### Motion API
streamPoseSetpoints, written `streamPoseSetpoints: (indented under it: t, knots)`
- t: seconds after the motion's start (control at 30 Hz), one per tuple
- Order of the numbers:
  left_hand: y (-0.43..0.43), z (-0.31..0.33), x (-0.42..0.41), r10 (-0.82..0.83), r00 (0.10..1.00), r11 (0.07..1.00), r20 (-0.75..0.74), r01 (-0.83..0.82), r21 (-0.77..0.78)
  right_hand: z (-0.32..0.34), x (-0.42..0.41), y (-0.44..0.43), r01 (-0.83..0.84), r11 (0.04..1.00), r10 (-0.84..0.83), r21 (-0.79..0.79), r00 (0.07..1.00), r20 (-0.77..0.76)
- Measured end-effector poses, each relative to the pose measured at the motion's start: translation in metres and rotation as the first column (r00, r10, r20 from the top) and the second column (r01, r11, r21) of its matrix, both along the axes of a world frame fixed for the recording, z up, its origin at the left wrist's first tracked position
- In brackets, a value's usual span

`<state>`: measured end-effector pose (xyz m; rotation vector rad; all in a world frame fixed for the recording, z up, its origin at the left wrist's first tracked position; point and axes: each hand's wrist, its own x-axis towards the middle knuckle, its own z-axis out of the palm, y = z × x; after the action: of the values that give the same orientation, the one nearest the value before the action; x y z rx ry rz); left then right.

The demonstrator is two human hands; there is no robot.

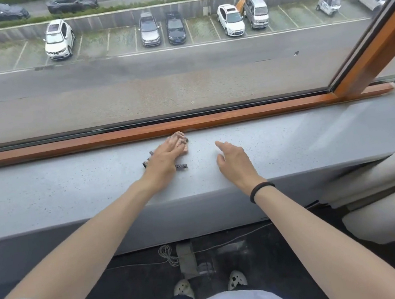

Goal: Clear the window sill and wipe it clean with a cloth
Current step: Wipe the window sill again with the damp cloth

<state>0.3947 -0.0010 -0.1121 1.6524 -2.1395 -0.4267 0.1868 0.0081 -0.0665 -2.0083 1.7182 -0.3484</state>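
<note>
We are at the clearing step, and the one loose thing we can make out on the grey speckled stone window sill [291, 142] is a black-and-white woven cord [181, 167]. It lies under our left hand [167, 155], close to the orange-brown wooden window frame [237, 114] at the far edge of the sill. Its long axis runs roughly across us, left to right. One frayed end pokes out to the left of the palm, and the other shows to the right, a little nearer to us.

The left hand covers the cord's middle. Its fingers are curled at the far end, against the frame, round a small pale lump that seems to belong to the cord. We cannot tell what that lump is, or whether it is a cloth. We judge the hold to be firm enough to lift.

Our right hand [235, 162] hovers just to the right, apart from the cord. Its fingers are loose, the index finger points toward the frame, and it holds nothing. A black band [262, 189] sits on its wrist.

So the left hand is plainly the nearer one. The coming move seems to be a lift straight up and away. The risk we see is that the trailing ends drag or slip out. No wiping appears to have begun, and we see no cloth that we can name with certainty.
</note>
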Motion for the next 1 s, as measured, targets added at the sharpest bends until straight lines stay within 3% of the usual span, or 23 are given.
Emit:
streamPoseSetpoints:
  t: [0.1,0.17,0.33,0.37,0.43,0.5,0.53,0.7,0.77,0.9,1.0]
  knots:
    - [0.028,0.0,-0.042,-0.396,0.918,0.918,0.006,0.396,0.0,-0.004,-0.019,0.009,0.157,0.979,-0.17,-0.132,0.981,-0.096]
    - [0.013,0.006,-0.035,-0.467,0.883,0.882,0.04,0.469,-0.051,-0.005,-0.03,0.013,0.189,0.972,-0.208,-0.138,0.968,-0.138]
    - [-0.033,0.004,-0.028,-0.099,0.995,0.994,0.022,0.098,0.038,-0.019,-0.048,0.026,0.175,0.983,-0.181,-0.051,0.97,-0.16]
    - [-0.024,0.001,-0.04,-0.1,0.994,0.995,0.035,0.1,0.026,-0.022,-0.052,0.029,0.167,0.985,-0.171,-0.039,0.971,-0.168]
    - [0.012,-0.003,-0.066,-0.297,0.952,0.954,0.069,0.299,-0.019,-0.026,-0.057,0.034,0.137,0.99,-0.143,-0.041,0.972,-0.189]
    - [0.032,-0.006,-0.07,-0.534,0.838,0.839,0.108,0.541,-0.05,-0.029,-0.06,0.037,0.095,0.994,-0.104,-0.048,0.97,-0.218]
    - [0.023,-0.001,-0.063,-0.578,0.802,0.804,0.146,0.591,-0.063,-0.031,-0.062,0.037,0.075,0.996,-0.085,-0.05,0.968,-0.235]
    - [-0.051,0.003,-0.045,-0.28,0.921,0.946,0.272,0.313,-0.086,-0.031,-0.065,0.036,0.024,0.999,-0.031,-0.028,0.963,-0.269]
    - [-0.035,-0.001,-0.071,-0.319,0.917,0.936,0.24,0.345,-0.074,-0.029,-0.064,0.036,0.04,0.999,-0.042,-0.012,0.966,-0.256]
    - [-0.015,0.005,-0.094,-0.523,0.812,0.831,0.258,0.553,-0.055,-0.027,-0.066,0.036,0.023,0.999,-0.032,-0.039,0.969,-0.245]
    - [-0.056,0.014,-0.089,-0.375,0.86,0.897,0.347,0.431,-0.097,-0.026,-0.074,0.033,0.032,0.999,-0.036,-0.027,0.985,-0.169]
